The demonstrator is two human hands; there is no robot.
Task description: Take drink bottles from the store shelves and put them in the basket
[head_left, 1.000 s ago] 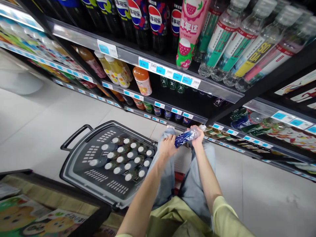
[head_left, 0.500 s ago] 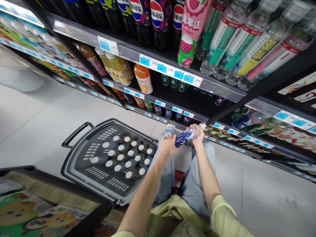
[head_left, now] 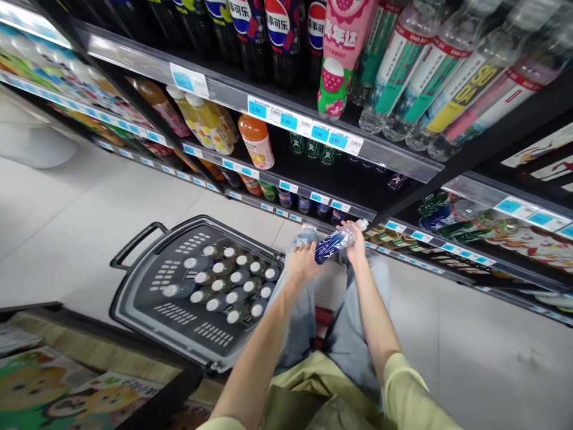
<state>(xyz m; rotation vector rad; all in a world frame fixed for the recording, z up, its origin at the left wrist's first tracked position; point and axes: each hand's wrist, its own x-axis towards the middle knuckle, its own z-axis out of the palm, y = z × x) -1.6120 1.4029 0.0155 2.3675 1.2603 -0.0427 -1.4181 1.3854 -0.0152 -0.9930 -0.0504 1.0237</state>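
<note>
A clear bottle with a dark blue label and white cap (head_left: pixel 335 241) lies slanted between both my hands above my knees. My left hand (head_left: pixel 303 264) is closed round its lower end. My right hand (head_left: pixel 355 246) is closed round its upper part, near the cap. To my left on the floor stands a dark grey shopping basket (head_left: pixel 147 285) holding several upright bottles with white caps (head_left: pixel 230 280).
Black store shelves (head_left: pixel 394 164) rise in front, filled with cola, water, juice and a pink bottle (head_left: pixel 341 57), with blue price tags along the edges. The lowest shelf runs just beyond my knees. White tiled floor spreads left and right. A printed display stands at the lower left.
The bottle and both hands have risen slightly and shifted a little left. The basket has not moved.
</note>
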